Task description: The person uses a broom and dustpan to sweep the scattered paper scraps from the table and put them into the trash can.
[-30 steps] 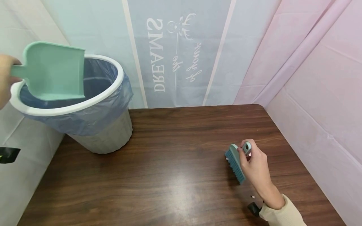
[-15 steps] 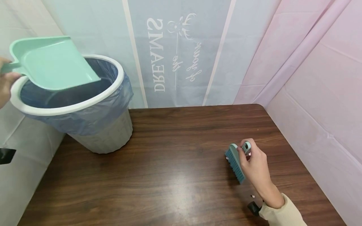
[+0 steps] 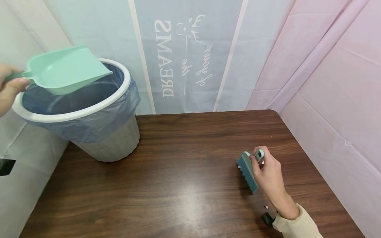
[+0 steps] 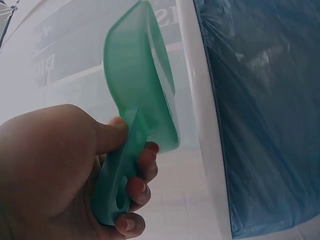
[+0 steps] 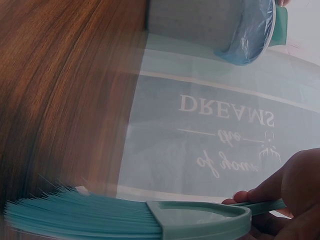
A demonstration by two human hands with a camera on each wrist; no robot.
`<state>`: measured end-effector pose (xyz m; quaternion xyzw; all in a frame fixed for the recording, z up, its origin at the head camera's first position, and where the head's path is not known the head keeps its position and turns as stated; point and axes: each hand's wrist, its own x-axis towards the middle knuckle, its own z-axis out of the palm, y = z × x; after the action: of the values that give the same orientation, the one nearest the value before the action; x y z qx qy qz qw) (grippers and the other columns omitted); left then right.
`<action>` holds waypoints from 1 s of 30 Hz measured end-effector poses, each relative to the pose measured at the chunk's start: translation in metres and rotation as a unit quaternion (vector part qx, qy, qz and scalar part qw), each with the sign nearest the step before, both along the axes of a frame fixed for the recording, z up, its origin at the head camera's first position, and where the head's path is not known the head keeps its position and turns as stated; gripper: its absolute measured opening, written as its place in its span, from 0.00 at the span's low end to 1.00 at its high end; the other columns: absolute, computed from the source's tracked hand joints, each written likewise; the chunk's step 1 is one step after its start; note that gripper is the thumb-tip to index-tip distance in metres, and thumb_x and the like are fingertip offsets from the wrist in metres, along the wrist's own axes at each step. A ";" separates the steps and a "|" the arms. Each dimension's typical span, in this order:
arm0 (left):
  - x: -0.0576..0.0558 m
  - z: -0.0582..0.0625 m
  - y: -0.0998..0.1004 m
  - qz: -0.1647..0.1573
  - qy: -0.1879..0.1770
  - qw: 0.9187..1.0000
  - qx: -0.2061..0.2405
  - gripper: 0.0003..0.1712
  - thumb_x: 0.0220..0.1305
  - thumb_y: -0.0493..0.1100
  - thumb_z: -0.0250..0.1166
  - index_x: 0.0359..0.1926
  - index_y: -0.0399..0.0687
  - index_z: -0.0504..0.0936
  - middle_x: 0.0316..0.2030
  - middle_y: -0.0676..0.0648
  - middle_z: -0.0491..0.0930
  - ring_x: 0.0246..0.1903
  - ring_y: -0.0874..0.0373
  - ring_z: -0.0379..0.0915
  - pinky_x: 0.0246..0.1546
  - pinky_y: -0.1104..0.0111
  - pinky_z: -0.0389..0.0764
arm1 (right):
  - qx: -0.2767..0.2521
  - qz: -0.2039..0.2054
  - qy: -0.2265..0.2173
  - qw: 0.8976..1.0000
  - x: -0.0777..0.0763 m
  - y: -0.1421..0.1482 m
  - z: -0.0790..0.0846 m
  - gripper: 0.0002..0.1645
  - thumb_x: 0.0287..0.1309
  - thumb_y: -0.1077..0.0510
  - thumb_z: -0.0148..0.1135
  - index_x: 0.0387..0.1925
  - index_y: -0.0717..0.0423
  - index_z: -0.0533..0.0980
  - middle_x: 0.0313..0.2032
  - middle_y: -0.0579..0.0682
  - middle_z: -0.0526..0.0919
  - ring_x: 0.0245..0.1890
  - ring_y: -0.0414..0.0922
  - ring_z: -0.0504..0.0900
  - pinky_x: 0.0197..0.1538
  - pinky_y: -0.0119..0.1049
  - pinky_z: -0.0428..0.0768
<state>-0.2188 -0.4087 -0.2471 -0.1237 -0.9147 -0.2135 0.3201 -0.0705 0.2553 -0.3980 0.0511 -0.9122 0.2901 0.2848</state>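
Note:
At the left of the head view, my left hand (image 3: 11, 87) grips the handle of a mint-green dustpan (image 3: 69, 69) over the mouth of a waste bin (image 3: 111, 142). The pan's bare inner face shows, and its front edge lies near the bin's far rim. In the left wrist view, fingers and thumb wrap round the dustpan handle (image 4: 117, 172). On the right side of the table, my right hand (image 3: 269, 172) holds a teal hand brush (image 3: 247, 172) by its handle, bristles down close to the wood. A white scrap (image 5: 82, 190) clings at the bristles in the right wrist view.
The bin has a white rim (image 3: 74, 115) and a blue plastic liner (image 3: 98, 127). A small white scrap (image 3: 266, 207) lies on the dark wooden table (image 3: 178, 158) beside the right wrist. Printed cloth (image 3: 193, 66) hangs behind the table, and pale cloth walls stand at both sides.
The dustpan has tilted back from its tipped pose, so its inner face now points more upward; over the last half second it moved slightly right. The right hand and brush have stayed still.

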 end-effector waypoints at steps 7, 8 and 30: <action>0.027 0.021 0.038 -0.008 -0.053 0.998 0.015 0.22 0.78 0.40 0.55 0.53 0.17 0.74 0.26 0.84 0.66 0.29 0.94 0.56 0.32 0.94 0.56 | 0.001 0.002 0.007 1.000 0.000 0.000 0.000 0.15 0.56 0.75 0.69 0.40 0.62 0.74 0.30 0.52 0.83 0.25 0.40 0.76 0.26 0.18 0.71; 0.027 0.021 0.039 -0.014 -0.056 0.998 0.019 0.22 0.78 0.40 0.55 0.53 0.17 0.74 0.25 0.84 0.66 0.29 0.94 0.56 0.32 0.94 0.56 | 0.001 0.002 0.008 1.000 0.000 0.000 0.000 0.15 0.56 0.75 0.69 0.40 0.62 0.74 0.30 0.52 0.83 0.25 0.40 0.76 0.26 0.18 0.71; 0.073 0.043 0.111 -0.065 -0.082 0.983 -0.153 0.18 0.79 0.42 0.55 0.58 0.30 0.76 0.21 0.42 0.75 0.17 0.68 0.56 0.17 0.72 0.58 | 0.001 0.001 0.002 1.000 -0.001 0.001 -0.001 0.15 0.56 0.75 0.69 0.39 0.61 0.73 0.31 0.54 0.84 0.24 0.41 0.75 0.25 0.20 0.71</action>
<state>-0.1453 -0.2974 -0.2039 -0.2130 -0.9496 -0.1009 0.2068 -0.0715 0.2561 -0.3989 0.0530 -0.9118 0.2896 0.2863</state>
